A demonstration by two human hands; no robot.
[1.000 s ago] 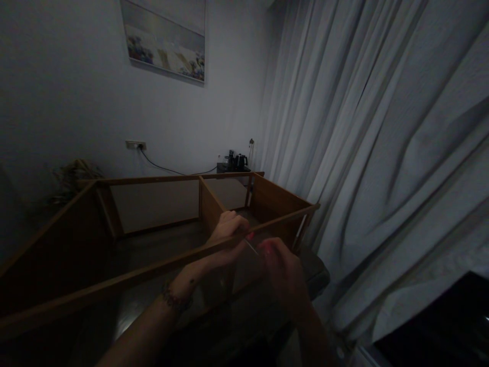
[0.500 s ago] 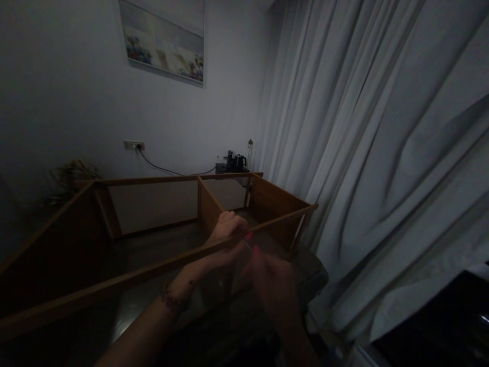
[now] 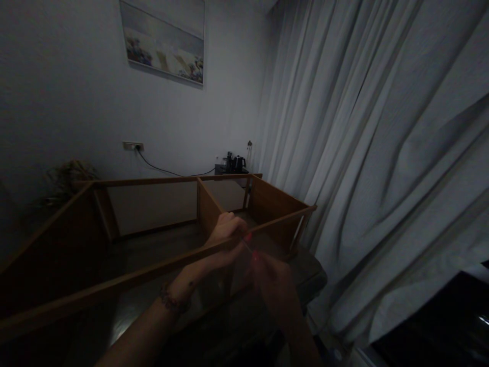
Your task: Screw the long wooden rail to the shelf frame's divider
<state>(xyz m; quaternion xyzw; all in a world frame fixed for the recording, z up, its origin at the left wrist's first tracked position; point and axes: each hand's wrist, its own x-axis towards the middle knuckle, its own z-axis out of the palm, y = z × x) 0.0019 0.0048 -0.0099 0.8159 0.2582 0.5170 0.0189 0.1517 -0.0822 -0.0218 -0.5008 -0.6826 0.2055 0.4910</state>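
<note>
A wooden frame (image 3: 153, 273) of open compartments lies in front of me, with a divider panel (image 3: 210, 196) meeting its near rail. My left hand (image 3: 226, 229) is closed around that rail at the divider, fingers over the top and the thumb on the near side. Close by, my right hand (image 3: 272, 278) is closed, slightly blurred, on what looks like a screwdriver (image 3: 247, 245). Its thin metal shaft slants up to the rail beside my left thumb; the handle is hidden in my fingers. Red shows at the fingertips.
Long pale curtains (image 3: 344, 127) hang along the right side. A kettle (image 3: 239, 162) stands on a dark surface in the far corner. Dried plants (image 3: 71, 176) are behind the frame at left. A black cord (image 3: 160, 168) runs from a wall socket (image 3: 132, 146).
My right hand has shifted slightly and its fingers look a little sharper, the shaft still at the rail. My left hand stays in place on the rail.
</note>
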